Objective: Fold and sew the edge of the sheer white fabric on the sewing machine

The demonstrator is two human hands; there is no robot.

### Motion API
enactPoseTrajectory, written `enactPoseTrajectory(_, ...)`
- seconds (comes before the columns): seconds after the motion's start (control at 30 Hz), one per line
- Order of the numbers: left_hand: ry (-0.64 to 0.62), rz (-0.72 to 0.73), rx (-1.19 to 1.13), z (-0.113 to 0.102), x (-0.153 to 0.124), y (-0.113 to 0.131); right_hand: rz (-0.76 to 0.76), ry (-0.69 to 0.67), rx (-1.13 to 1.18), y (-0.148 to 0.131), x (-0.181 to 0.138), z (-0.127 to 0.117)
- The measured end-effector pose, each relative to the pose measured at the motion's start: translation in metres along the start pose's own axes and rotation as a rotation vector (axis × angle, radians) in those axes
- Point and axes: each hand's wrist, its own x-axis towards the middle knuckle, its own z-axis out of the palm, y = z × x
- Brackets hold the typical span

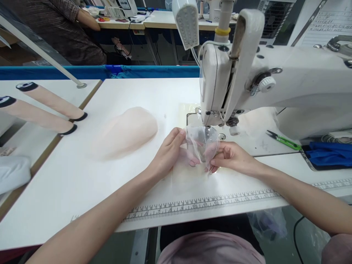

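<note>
In the head view, a small see-through piece of sheer fabric [200, 143] lies under the needle area of a white sewing machine [217, 84]. My left hand [169, 148] pinches its left edge between thumb and fingers. The lower right edge is gripped by my right hand [230, 157], with the fingertips partly showing through the sheer material. Pale threads or a seam run down the piece. To the left of my left hand, a rounded heap of sheer pale pink fabric [134, 130] rests on the white table [143, 91].
Green-handled thread snips [284, 140] lie right of the machine head, beside a blue cloth [330, 154] on a dark tray. Two beige rolls with dark ends [52, 101] stand at the left. A printed ruler [195, 206] runs along the front edge. Another person [63, 33] sits beyond.
</note>
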Motion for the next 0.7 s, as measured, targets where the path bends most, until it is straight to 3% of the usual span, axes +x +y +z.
enactPoseTrajectory(0.2,-0.035,0.047,0.062,-0.0028,-0.0003,-0.0012,-0.047,0.027,0.024,-0.0036,-0.0009,-0.0003)
enactPoseTrajectory(0.43,-0.052,0.101,0.102,-0.0062,0.0008,-0.0051,-0.049,0.342,-0.128,-0.0059,-0.0005,-0.0013)
enactPoseTrajectory(0.7,-0.07,0.126,0.152,-0.0061,0.0014,-0.0085,-0.03,0.26,0.046,-0.0051,-0.0004,-0.0051)
